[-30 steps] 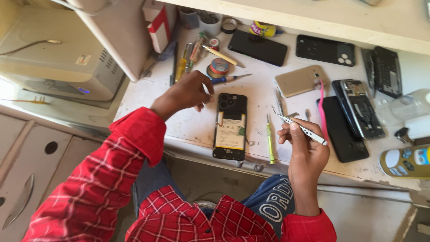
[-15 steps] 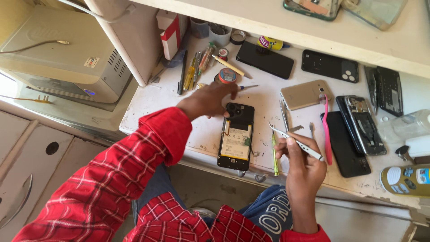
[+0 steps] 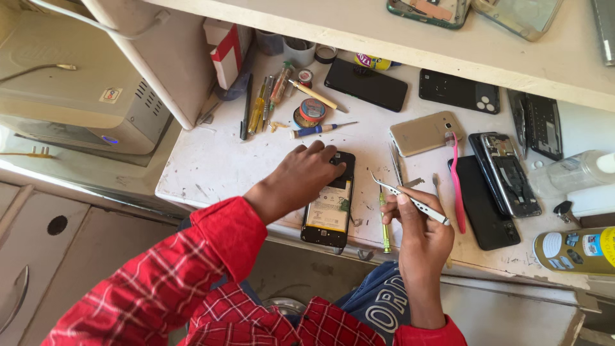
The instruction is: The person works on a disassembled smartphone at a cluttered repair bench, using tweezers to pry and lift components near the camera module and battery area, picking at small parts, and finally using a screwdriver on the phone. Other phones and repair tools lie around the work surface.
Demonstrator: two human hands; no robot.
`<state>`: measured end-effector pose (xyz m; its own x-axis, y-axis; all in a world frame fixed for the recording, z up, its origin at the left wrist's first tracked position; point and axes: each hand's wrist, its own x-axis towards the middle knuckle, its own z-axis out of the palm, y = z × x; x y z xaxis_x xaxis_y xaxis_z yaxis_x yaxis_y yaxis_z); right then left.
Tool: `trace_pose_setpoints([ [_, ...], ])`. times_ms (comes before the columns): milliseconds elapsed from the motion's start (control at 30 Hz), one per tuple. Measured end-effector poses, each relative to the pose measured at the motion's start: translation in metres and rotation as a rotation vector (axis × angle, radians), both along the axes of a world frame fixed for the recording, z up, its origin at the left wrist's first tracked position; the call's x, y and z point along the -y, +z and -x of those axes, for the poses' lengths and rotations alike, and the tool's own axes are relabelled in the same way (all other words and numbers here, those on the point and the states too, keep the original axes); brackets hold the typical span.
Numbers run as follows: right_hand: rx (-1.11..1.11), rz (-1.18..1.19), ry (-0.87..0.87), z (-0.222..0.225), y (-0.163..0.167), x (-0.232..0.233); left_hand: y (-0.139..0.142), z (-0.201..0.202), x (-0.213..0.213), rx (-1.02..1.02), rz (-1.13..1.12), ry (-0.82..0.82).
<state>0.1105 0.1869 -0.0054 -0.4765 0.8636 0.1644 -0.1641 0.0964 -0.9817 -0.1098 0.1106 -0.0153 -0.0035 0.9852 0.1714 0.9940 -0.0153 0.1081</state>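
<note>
Fingers (image 3: pixel 320 154) now on opened phone (image 3: pixel 328 208)

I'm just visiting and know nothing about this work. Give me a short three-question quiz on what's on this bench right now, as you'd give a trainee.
1. True or false: the left hand rests on the upper end of the opened phone.
2. What does the right hand hold? A) the pink tool B) metal tweezers C) a blue-handled screwdriver
3. Fill in: the green screwdriver lies on the table between the opened phone and the ____ hand.

Key:
1. True.
2. B: the metal tweezers; the pink tool and the blue-handled screwdriver lie untouched on the table.
3. right
</note>
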Motion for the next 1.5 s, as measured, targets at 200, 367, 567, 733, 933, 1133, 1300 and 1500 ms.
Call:
trace_pose_setpoints([
  [200, 0.023, 0.003, -0.016, -0.003, -0.005, -0.001, 0.000, -0.017, 0.003, -0.090, -0.049, 0.041],
  [367, 0.012, -0.012, 0.003, -0.001, -0.007, 0.000, -0.005, -0.029, 0.003, -0.112, -0.158, 0.084],
  [567, 0.033, 0.010, -0.009, -0.004, -0.001, 0.004, -0.007, -0.039, 0.000, -0.140, -0.085, 0.140],
  [733, 0.039, 0.010, -0.018, -0.009, 0.003, 0.005, -0.006, -0.045, -0.005, -0.141, -0.061, 0.183],
  [933, 0.017, 0.027, -0.013, -0.009, 0.005, 0.008, -0.007, -0.048, -0.008, -0.088, -0.065, 0.216],
  [1133, 0.014, 0.023, -0.019, -0.012, 0.011, 0.013, -0.007, -0.058, -0.008, -0.152, -0.132, 0.276],
  [1300, -0.027, 0.004, -0.021, -0.018, 0.015, 0.014, -0.004, -0.063, -0.015, -0.229, -0.195, 0.363],
  [1500, 0.001, 0.016, -0.060, -0.032, 0.018, 0.011, 0.000, -0.059, -0.021, -0.278, 0.098, 0.302],
])
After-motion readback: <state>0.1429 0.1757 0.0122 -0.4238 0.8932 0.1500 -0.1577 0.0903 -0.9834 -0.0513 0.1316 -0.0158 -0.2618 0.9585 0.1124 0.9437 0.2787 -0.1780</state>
